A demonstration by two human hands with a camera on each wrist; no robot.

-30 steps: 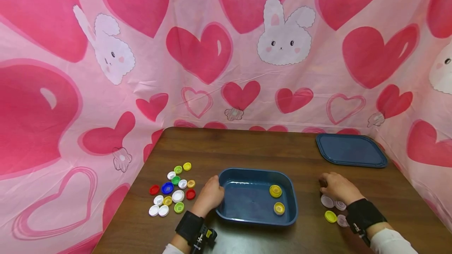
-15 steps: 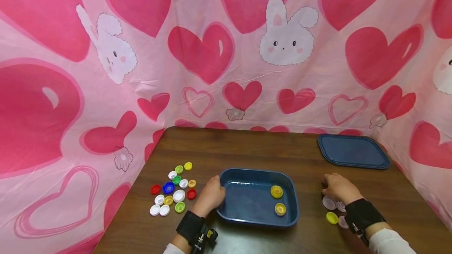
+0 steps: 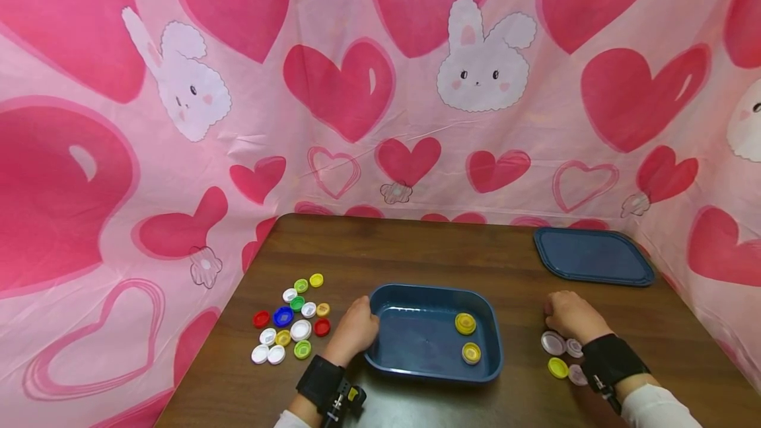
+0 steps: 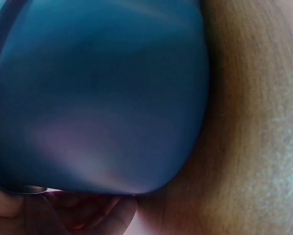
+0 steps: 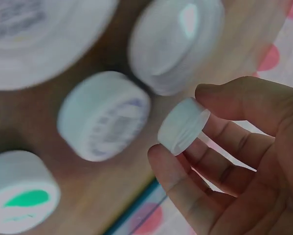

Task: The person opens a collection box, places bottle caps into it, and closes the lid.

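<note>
White cap (image 5: pixel 184 125), pinched lightly in the right hand (image 3: pixel 569 316) (left hand (image 3: pixel 355 329) grips the blue tray (image 3: pixel 433 375)), could slip short of that tray.

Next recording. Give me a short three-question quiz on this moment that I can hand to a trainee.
1. True or false: the blue tray holds two yellow caps.
2. What does the right hand pinch? A) a white cap B) a red cap C) the flat blue lid
3. Fill in: the left hand grips the tray at its ____ edge, seen from the head camera.

Key
1. True: two yellow caps lie in the tray's right half.
2. A: the right wrist view shows the white cap between thumb and fingers; the flat blue lid lies apart at the table's far right.
3. Left, beside the mixed pile of caps.
</note>
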